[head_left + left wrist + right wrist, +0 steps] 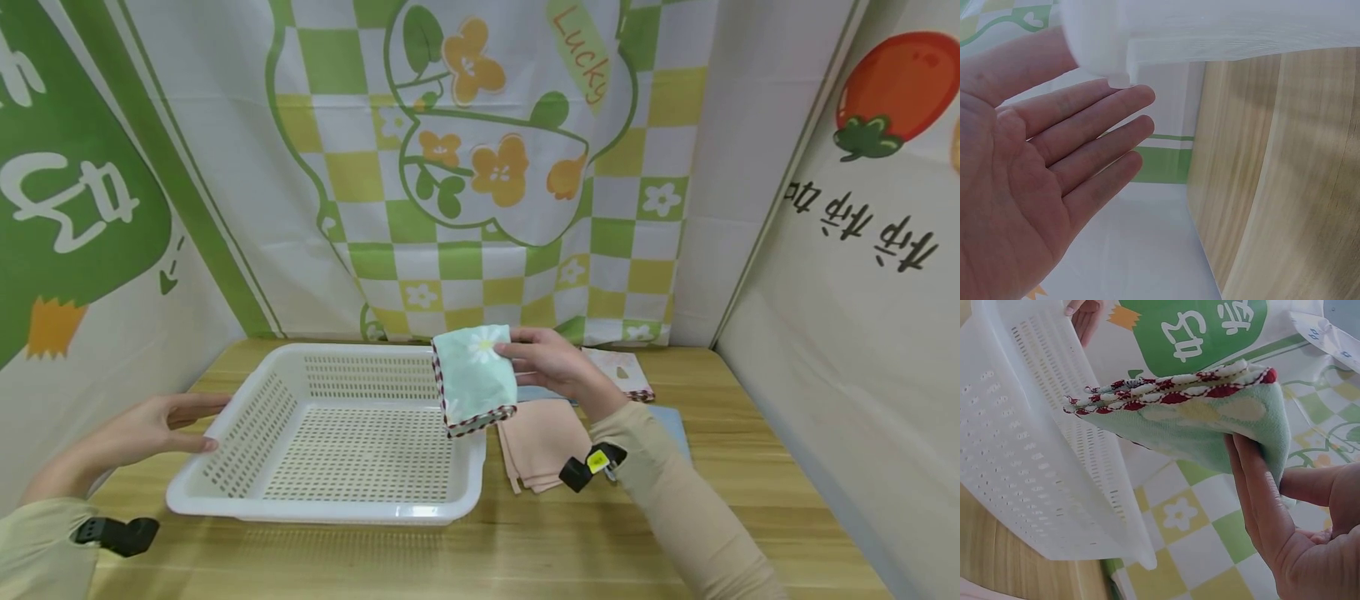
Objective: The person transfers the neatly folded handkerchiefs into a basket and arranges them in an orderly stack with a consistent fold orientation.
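Note:
My right hand (pixel 551 358) pinches a folded mint-green towel (pixel 474 375) between thumb and fingers. A pale daisy decorates the towel, and its edges carry dark red and white stitching. It hangs over the right end of a white plastic basket (pixel 324 512), its folded layers showing in the right wrist view. At the basket's left rim is my left hand (pixel 142 429), thumb at the rim. Its fingers stretch out straight along the outside in the left wrist view, where the rim hides the thumb tip.
Right of the basket lie a folded peach towel (pixel 546 442), a white towel (pixel 615 371) with a dark red edge and a blue cloth (pixel 671 427), partly behind my right forearm. Printed curtains (pixel 487 275) surround the wooden table (pixel 600 550) on three sides.

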`<state>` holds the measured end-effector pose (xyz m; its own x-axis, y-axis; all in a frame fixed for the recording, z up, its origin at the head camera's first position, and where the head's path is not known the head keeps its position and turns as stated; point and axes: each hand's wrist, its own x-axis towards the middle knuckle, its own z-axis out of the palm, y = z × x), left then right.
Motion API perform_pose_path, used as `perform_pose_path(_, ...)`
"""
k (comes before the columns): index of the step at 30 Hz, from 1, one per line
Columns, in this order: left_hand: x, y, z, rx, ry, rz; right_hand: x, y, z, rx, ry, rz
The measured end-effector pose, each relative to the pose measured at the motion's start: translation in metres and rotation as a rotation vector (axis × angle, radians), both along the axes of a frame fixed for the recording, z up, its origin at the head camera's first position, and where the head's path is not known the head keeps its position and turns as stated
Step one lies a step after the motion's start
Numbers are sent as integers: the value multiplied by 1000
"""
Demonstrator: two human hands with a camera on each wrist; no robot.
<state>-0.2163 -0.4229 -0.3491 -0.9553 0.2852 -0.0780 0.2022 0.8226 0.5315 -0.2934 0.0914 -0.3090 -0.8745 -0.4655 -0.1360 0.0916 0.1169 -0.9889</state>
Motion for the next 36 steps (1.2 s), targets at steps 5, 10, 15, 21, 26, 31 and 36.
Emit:
perform_pose_path(5, 0, 0, 0, -5, -4, 5, -1, -6, 0, -6, 5, 26)
perform_pose_path(10, 0, 0, 0, -15, 3, 0, -2, -13, -2, 11, 4, 19)
perform_pose_path(15, -1, 0, 0, -24, 10, 0, -4, -19, -4, 40, 0, 16)
perform_pose_path(21, -1, 0, 1, -24, 4, 8, -7, -26, -6, 8, -32, 15)
perform_pose_path(26, -2, -1, 1, -17, 1, 12, -9, -31, -7, -8, -54, 0)
perform_pose_path(31, -2, -2, 1, -13, 11, 7, -10, -36, -9, -17, -71, -11)
perform_pose_path(36, -1, -2, 1, -21, 24, 4, -12, -41, -12, -30, -78, -10)
